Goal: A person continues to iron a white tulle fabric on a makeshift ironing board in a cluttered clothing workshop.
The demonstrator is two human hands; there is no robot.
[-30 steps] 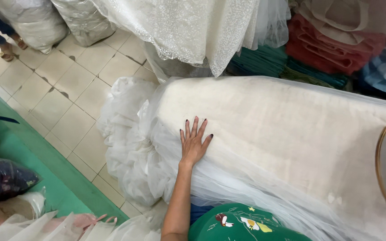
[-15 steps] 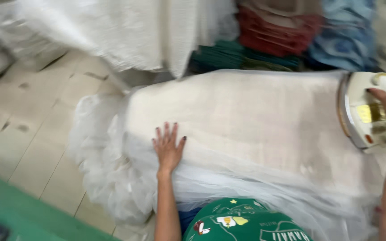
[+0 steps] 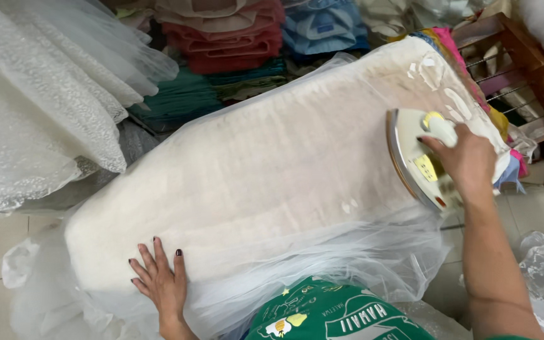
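The left hand [image 3: 162, 283] presses flat on white tulle [image 3: 272, 182] while the right hand [image 3: 467, 160] grips an iron [image 3: 420, 160].

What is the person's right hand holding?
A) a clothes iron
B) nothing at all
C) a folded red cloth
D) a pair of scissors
A: the right hand grips the handle of a cream clothes iron at the far end of the padded ironing board, while the left hand lies flat on the sheer white tulle.

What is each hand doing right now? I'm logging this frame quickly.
Left hand: open, flat on the white tulle over the board.
Right hand: closed around the handle of the iron.
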